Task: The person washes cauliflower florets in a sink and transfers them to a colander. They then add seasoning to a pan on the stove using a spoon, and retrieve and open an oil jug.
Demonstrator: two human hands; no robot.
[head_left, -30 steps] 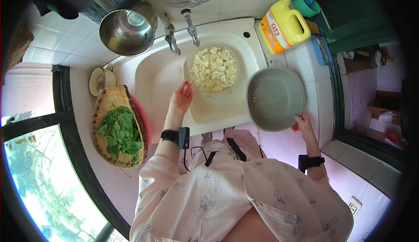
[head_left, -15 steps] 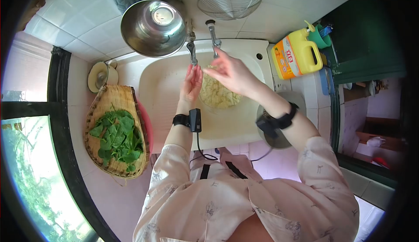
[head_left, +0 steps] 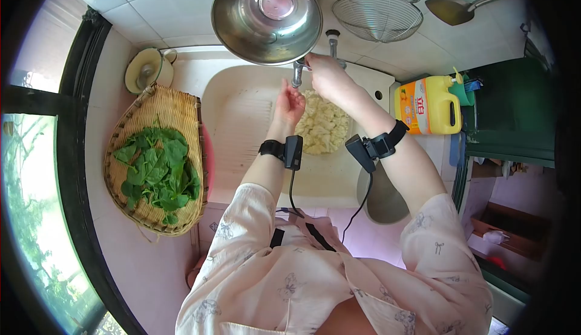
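My left hand (head_left: pixel 290 104) is palm up just below the spout of the faucet (head_left: pixel 297 75). Its fingers are loosely curled, and nothing shows in them. My right hand (head_left: pixel 330 76) is closed at the top of the faucet, its fingertips on the handle and partly hidden by the hand itself. Cauliflower pieces (head_left: pixel 322 123) fill a bowl in the white sink (head_left: pixel 236 135), below and beside both hands. A shiny metal bowl (head_left: pixel 242 26) hangs upside-down on the wall, just above the faucet.
On the left, a woven basket (head_left: pixel 130 132) holds green leaves (head_left: pixel 160 165). An enamel mug (head_left: pixel 134 72) stands behind it. Yellow detergent jug (head_left: pixel 426 105) stands right of the sink. A wire strainer (head_left: pixel 378 17) and a ladle (head_left: pixel 451 11) hang on the wall. A grey bin (head_left: pixel 387 199) is below.
My right hand has moved from the air beside the faucet onto its handle. My left hand has dropped slightly from the spout and curled its fingers. The view has shifted.
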